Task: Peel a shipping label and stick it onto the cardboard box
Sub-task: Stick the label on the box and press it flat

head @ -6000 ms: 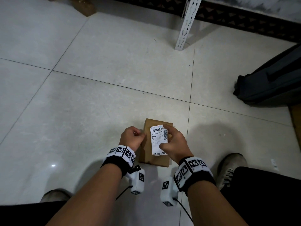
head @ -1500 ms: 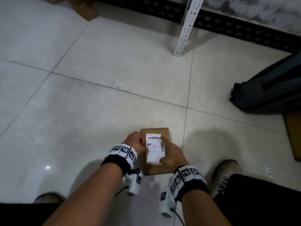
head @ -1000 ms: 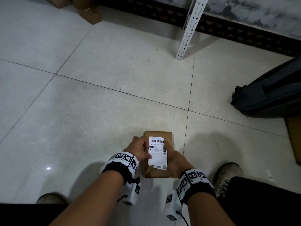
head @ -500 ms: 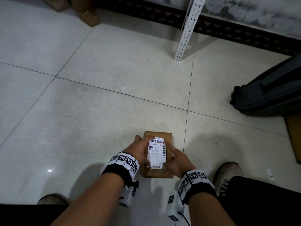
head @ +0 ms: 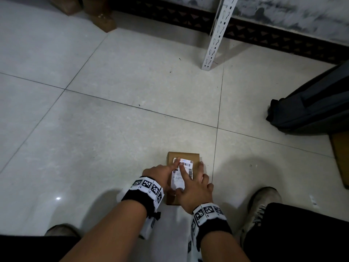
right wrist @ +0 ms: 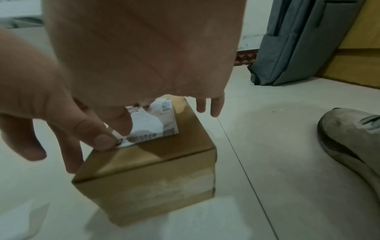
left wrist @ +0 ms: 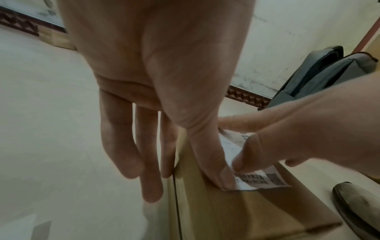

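Looking down through the head camera, I see the cardboard box point(head: 184, 157) sitting on the tiled floor point(head: 113, 129) between my two shoes, with the shipping label point(head: 179, 178) lying flat on its top face. My left hand point(head: 162, 173) reaches in from the left; its grip is open, with the forefinger stretched across the label's far end near the barcode. In the left wrist view the thumb point(left wrist: 213, 162) presses the label's near left corner, and the other fingers point(left wrist: 127, 146) hang straight down beside the box's left wall. My right hand point(head: 194, 188) lies over the box's right half, its grip also open and holding nothing: the forefinger points along the label toward the barcode, the thumb tip rests on the label's near edge, and two fingertips point(right wrist: 211, 105) reach past the box's far right edge. The label's near strip of print shows uncovered in both wrist views. A white perforated shelf post point(head: 215, 35) stands farther off on the floor, and a grey bag point(head: 311, 106) lies to the right, well apart from the box.
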